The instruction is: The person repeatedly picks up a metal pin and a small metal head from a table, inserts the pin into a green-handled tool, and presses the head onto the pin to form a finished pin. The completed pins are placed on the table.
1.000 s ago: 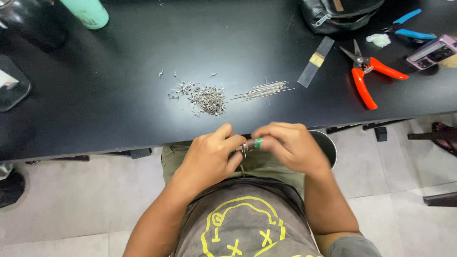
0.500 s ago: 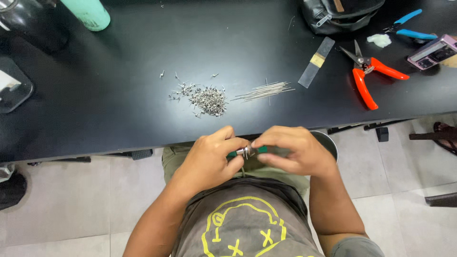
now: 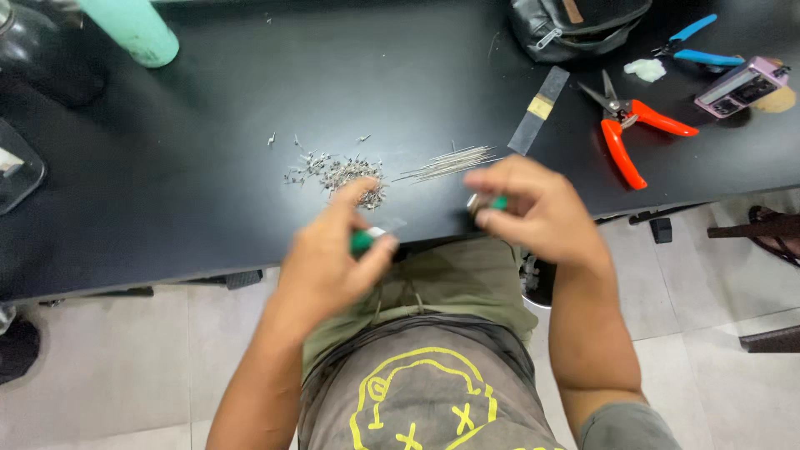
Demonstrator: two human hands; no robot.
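Left hand (image 3: 333, 267) is at the near edge of the black bench (image 3: 208, 167), fingers pinched together on a small green-handled tool piece (image 3: 363, 242) with a pale tip. Right hand (image 3: 533, 208) is over the same near edge, apart from the left, fingers closed on a second small green-and-metal piece (image 3: 487, 202). Both hands are blurred; finer detail of the grip cannot be told.

On the bench just beyond the hands lies a scattered heap of small silver metal bits (image 3: 342, 173), and beside it a bundle of thin straight metal wires (image 3: 450, 162). Toward the far right corner: orange-handled snips (image 3: 629, 129), blue-handled pliers (image 3: 696, 46), a dark flat strip with a yellow band (image 3: 540, 108), and a black zipped pouch (image 3: 575, 25). A teal bottle (image 3: 133, 29) stands at the far left.
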